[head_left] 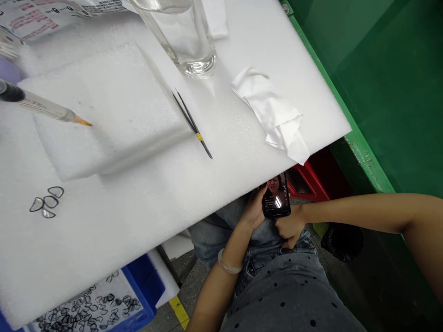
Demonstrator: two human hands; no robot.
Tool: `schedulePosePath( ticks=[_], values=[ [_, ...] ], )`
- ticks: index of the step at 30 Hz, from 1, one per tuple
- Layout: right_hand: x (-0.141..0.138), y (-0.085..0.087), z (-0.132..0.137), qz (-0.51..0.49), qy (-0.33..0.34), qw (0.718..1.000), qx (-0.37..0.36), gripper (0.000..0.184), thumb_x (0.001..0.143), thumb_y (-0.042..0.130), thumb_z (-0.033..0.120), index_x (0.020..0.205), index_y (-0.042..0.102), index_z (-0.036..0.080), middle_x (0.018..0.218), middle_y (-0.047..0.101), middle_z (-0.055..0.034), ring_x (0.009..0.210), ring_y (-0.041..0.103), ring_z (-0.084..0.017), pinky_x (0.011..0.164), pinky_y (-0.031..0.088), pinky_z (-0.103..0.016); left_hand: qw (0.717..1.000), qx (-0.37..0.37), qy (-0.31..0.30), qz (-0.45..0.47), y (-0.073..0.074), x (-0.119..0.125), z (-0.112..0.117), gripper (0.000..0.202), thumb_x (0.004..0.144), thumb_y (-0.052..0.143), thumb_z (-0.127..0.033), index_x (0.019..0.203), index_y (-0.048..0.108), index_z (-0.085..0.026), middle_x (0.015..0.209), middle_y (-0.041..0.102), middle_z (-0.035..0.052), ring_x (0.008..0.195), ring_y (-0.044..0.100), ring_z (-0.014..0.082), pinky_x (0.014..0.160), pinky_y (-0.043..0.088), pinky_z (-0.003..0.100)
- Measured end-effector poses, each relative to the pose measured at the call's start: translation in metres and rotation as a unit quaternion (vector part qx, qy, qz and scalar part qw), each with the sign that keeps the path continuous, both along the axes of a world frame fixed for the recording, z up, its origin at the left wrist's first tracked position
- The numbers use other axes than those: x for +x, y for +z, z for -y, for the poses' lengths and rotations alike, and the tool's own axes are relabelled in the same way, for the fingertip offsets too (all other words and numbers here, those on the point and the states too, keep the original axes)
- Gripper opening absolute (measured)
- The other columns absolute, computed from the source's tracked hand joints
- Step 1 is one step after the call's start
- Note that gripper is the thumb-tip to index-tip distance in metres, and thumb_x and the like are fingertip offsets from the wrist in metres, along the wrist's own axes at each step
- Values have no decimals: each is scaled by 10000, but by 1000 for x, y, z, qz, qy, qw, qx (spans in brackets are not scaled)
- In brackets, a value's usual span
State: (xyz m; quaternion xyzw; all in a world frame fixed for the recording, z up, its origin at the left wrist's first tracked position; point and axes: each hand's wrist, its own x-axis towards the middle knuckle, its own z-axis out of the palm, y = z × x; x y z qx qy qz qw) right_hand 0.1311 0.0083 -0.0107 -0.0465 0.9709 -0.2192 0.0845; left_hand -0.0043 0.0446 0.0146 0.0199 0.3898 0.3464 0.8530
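Observation:
Below the table's edge, my left hand (255,210) is closed around a smartphone (276,198) with a lit screen. A pale bangle (228,263) circles that wrist. My right hand (290,226) rests on my lap beside the phone, its fingers curled in and partly hidden; nothing shows in it. On the white foam tabletop lie black tweezers (192,123) with a yellow band, tips apart. A syringe-like dispenser (48,107) with an orange tip leans over a translucent foam block (114,106). Several small dark-edged rings (50,201) lie at the left.
A clear glass of liquid (187,41) stands at the back, near a crumpled white cloth (268,108). Printed packaging (41,18) is at the top left. Under the table is a blue tray (147,281) with many small rings. A green panel (387,92) borders the right; a red stool (309,182) stands below.

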Motion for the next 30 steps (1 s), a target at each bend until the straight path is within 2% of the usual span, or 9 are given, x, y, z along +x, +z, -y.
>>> schedulePosePath(
  ticks=[4,10,17,24,30],
  values=[
    [-1,2,-2,-2,-4,1000,-11,568,907,643,590,527,545,180,402,390,59,370,341,-103,451,341,-243,1000,0,3,-30,-1,-1,1,474,839,731,-229,1298,615,-254,1220,731,41,1213,648,235,1096,460,406],
    [-2,5,-3,-17,-15,999,-37,519,864,685,536,492,637,178,377,437,-12,339,335,-149,390,227,-308,999,-5,0,-33,-4,-2,2,580,815,738,-189,1362,562,-267,1260,713,44,1210,649,243,1095,459,418],
    [0,4,-4,-30,-8,998,-53,492,861,706,507,516,679,157,400,480,-34,350,357,-154,415,237,-317,1000,14,-18,-9,-4,-3,3,529,810,755,-248,1313,590,-262,1262,712,55,1236,634,275,1115,435,474],
    [0,5,-4,-34,-24,998,-52,479,857,708,500,525,678,157,416,504,-41,345,369,-164,403,217,-321,1000,12,-12,-7,-2,-2,2,438,808,748,-236,1232,641,-244,1220,731,50,1245,632,267,1133,419,462],
    [0,3,-3,-45,-24,997,-58,523,884,680,493,474,628,173,410,497,-40,359,409,-167,396,202,-317,1000,12,-7,-15,-1,-2,2,469,815,739,-223,1270,627,-249,1247,724,48,1264,624,255,1147,410,439]
  ],
)
